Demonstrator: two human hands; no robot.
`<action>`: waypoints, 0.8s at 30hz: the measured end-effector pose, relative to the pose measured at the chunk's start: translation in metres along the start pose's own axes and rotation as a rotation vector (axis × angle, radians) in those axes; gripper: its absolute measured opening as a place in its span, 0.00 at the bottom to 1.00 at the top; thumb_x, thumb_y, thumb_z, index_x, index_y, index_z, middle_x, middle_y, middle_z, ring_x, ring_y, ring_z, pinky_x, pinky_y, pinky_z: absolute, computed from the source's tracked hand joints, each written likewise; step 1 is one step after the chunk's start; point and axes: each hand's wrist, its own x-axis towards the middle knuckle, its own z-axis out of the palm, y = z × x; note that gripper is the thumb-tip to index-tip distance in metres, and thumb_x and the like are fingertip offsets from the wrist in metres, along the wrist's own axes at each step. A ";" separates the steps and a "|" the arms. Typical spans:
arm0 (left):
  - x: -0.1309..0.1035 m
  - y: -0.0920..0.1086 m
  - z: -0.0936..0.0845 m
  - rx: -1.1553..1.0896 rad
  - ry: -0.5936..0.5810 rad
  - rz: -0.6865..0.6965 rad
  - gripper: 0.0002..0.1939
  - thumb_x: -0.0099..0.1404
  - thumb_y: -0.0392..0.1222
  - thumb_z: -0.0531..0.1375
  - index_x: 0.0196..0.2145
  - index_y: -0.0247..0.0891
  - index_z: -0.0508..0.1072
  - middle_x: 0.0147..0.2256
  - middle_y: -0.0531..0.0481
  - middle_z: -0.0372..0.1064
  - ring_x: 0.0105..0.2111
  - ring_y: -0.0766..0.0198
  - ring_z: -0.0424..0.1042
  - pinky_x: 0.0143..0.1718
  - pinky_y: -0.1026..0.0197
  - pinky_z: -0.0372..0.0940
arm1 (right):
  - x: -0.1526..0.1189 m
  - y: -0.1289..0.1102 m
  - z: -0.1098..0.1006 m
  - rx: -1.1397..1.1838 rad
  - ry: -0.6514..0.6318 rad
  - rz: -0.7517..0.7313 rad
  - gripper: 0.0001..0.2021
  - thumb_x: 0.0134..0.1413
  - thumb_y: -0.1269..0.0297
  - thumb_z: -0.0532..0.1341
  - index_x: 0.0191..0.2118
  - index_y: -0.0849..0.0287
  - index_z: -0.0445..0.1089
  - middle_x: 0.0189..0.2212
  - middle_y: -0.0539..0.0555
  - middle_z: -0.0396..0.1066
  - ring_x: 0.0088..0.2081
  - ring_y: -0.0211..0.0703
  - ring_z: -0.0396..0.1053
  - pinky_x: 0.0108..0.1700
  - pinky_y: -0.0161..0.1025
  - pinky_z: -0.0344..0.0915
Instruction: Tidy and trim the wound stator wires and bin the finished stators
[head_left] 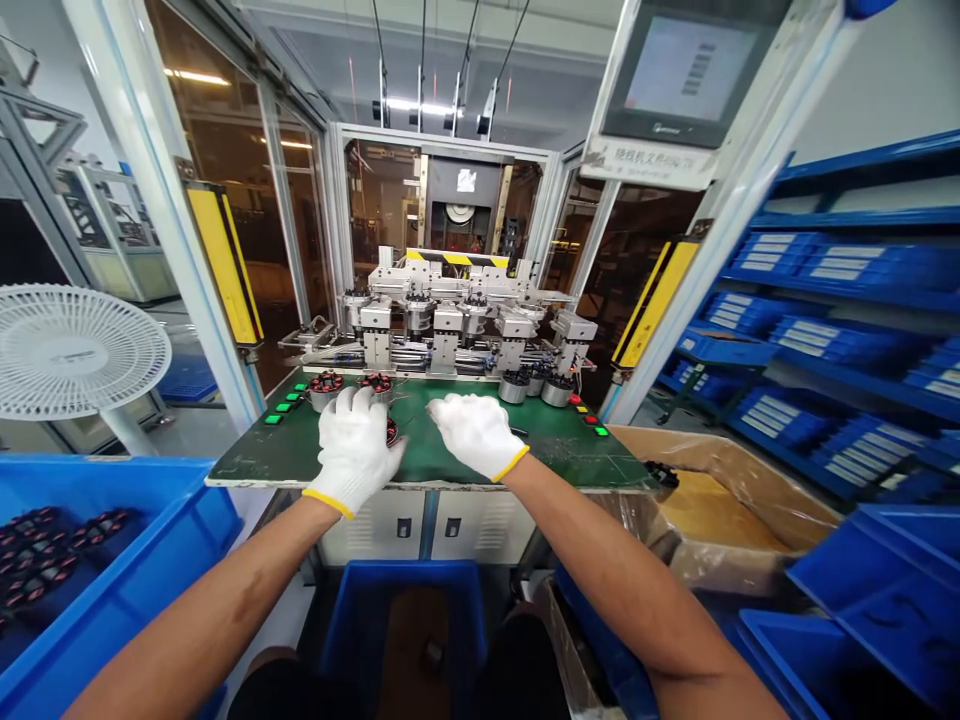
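Note:
My left hand point(354, 445), in a white glove with a yellow cuff, is wrapped over a motor stator with red-brown windings point(391, 432) on the green tabletop point(427, 460). Most of that stator is hidden under the palm and fingers. Two more wound stators, one at the left point(325, 388) and one beside it point(376, 384), sit just beyond the fingertips. My right hand point(474, 432), gloved alike, is closed, fingers curled, a little right of the left hand. A small dark end point(519, 432) shows beside it; whatever the fingers hold is hidden. Several bare grey stators point(514, 386) stand farther right.
Behind the tabletop stands a winding machine point(448, 335) with several stations. Green buttons point(283, 407) line the left edge; coloured buttons point(591, 420) the right. A blue bin point(187, 480) of wound stators is left, a plastic-lined carton point(757, 470) right, another blue bin point(409, 572) below.

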 end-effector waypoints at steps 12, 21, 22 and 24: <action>0.017 -0.007 0.002 -0.531 -0.260 -0.061 0.14 0.61 0.46 0.53 0.41 0.44 0.75 0.43 0.52 0.74 0.44 0.57 0.70 0.42 0.58 0.63 | -0.020 -0.023 -0.006 -0.063 0.108 -0.105 0.11 0.62 0.72 0.47 0.40 0.64 0.66 0.31 0.59 0.67 0.34 0.51 0.70 0.33 0.41 0.61; 0.015 -0.003 -0.004 -0.529 -0.279 -0.089 0.14 0.60 0.48 0.54 0.39 0.42 0.74 0.42 0.51 0.75 0.43 0.57 0.71 0.42 0.58 0.63 | 0.027 -0.011 0.015 0.240 0.062 0.139 0.15 0.65 0.62 0.49 0.39 0.59 0.71 0.36 0.57 0.73 0.39 0.50 0.71 0.38 0.40 0.62; 0.016 -0.002 -0.005 -0.536 -0.280 -0.095 0.14 0.61 0.48 0.54 0.39 0.43 0.74 0.42 0.51 0.75 0.43 0.57 0.71 0.43 0.58 0.62 | 0.027 -0.012 0.022 0.271 0.019 0.161 0.15 0.64 0.62 0.50 0.38 0.59 0.72 0.36 0.57 0.73 0.38 0.49 0.71 0.37 0.38 0.62; 0.016 -0.001 -0.006 -0.542 -0.284 -0.107 0.12 0.61 0.48 0.54 0.37 0.44 0.74 0.40 0.53 0.75 0.42 0.57 0.72 0.43 0.57 0.62 | 0.021 -0.016 0.030 0.301 -0.042 0.132 0.14 0.62 0.63 0.52 0.34 0.61 0.73 0.33 0.57 0.74 0.36 0.47 0.71 0.35 0.37 0.60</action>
